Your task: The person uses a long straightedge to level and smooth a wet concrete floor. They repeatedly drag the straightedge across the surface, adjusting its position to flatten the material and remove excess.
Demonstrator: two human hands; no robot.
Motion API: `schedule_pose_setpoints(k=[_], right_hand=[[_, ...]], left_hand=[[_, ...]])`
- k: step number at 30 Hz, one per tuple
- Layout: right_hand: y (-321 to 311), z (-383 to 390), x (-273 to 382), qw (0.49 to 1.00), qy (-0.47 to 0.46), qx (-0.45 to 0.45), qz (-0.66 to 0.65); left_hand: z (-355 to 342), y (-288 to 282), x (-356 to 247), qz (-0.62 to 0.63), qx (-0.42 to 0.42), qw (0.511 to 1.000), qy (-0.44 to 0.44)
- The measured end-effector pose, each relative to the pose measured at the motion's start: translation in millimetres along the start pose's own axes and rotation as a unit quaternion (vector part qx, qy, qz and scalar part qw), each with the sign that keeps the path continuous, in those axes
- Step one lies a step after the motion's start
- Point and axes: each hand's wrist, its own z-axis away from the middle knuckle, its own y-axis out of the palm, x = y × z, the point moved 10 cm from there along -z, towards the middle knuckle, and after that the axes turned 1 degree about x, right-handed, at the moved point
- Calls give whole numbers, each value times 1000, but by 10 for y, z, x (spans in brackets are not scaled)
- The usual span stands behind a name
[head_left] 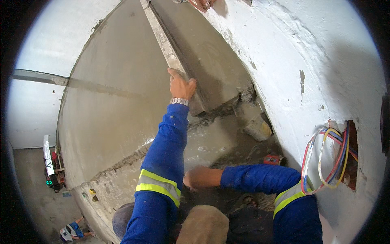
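Observation:
My left hand (181,85), with a metal-banded watch at the wrist, is closed around the near part of a long, cement-smeared straightedge (162,38). The bar runs away from me across a smooth, wet grey cement surface (118,81), and its near end rests by a rough step in the cement. My right hand (199,177) is bent in across my body, low over the darker wet area near my knee (203,225). Motion smears its fingers, so whether they hold anything is unclear. Both arms wear blue sleeves with reflective bands.
Coiled coloured wires (325,158) hang from a hole in the white wall (280,69) on the right. A stone-like lump (258,128) and a red can-like object (273,159) lie along its foot. Another person's hand (202,4) shows at the top; a person (72,232) is far lower left.

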Motion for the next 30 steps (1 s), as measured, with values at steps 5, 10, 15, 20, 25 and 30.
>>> schedule_pose_setpoints(k=[5,10,15,20,25,30], right_hand=[[-50,70,-71,999,28,-33,-1],[39,44,-1,999,-18,-44,-11],[161,76,-153,999,27,-8,26],[27,107,-59,998,-6,-61,-9],[-71,142,-93,996,-2,-93,0],[-100,143,-13,994,-33,-103,-27]], left_hand=[[232,47,-18,19,3,1000,4],[8,59,-139,10,3,1000,0],[78,128,-157,20,4,1000,5],[-41,158,-216,28,-1,1000,4],[69,212,-255,23,-4,1000,20],[26,216,-308,23,-5,1000,8]])
